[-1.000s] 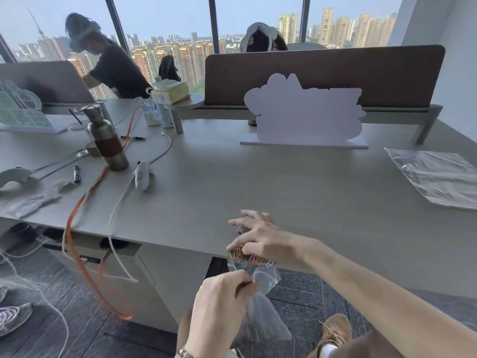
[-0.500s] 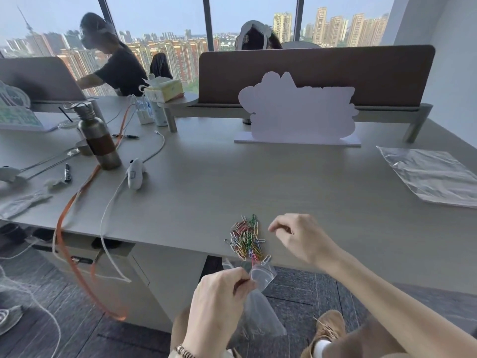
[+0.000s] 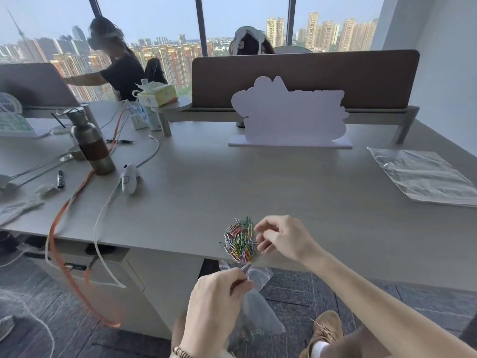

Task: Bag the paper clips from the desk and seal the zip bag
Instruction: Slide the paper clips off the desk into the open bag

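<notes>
Lying heaped, paper clips touch right grip

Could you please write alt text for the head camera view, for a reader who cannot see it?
A person's left hand holds a small clear zip bag open just below the desk edge, while the right hand reaches beside a pile of coloured paper clips at that edge. A few clips already lie in the bag.

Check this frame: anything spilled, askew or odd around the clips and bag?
Nothing spilled. The paper clips sit heaped at the desk edge, right above the open zip bag the left hand holds below; right hand beside them.
</notes>
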Available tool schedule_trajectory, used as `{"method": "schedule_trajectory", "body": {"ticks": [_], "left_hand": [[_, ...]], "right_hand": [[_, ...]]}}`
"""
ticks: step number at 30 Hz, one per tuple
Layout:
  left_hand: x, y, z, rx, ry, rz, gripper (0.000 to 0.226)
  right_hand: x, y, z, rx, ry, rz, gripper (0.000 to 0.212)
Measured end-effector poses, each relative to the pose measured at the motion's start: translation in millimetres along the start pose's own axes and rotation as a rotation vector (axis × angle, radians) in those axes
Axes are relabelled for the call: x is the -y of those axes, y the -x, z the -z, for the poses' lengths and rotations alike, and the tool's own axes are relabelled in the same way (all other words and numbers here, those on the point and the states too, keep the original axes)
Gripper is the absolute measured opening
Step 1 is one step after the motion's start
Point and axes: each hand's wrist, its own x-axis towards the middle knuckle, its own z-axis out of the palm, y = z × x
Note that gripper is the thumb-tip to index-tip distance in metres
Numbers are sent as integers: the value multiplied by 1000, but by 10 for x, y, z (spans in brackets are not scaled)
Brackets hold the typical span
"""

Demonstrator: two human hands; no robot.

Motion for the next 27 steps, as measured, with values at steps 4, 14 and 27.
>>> {"method": "schedule_trajectory", "body": {"ticks": [4,14,27], "left_hand": [[2,4,-5,6,2,9,14],[58,-12,24,4,4,-25,15],[48,-31,13,-10,-7,-37,15]], "right_hand": [[-27,-288,73,-20,275,90,34],[-22,-361,-91,129,353,121,42],[-48,-73,-29,58,105,71,42]]}}
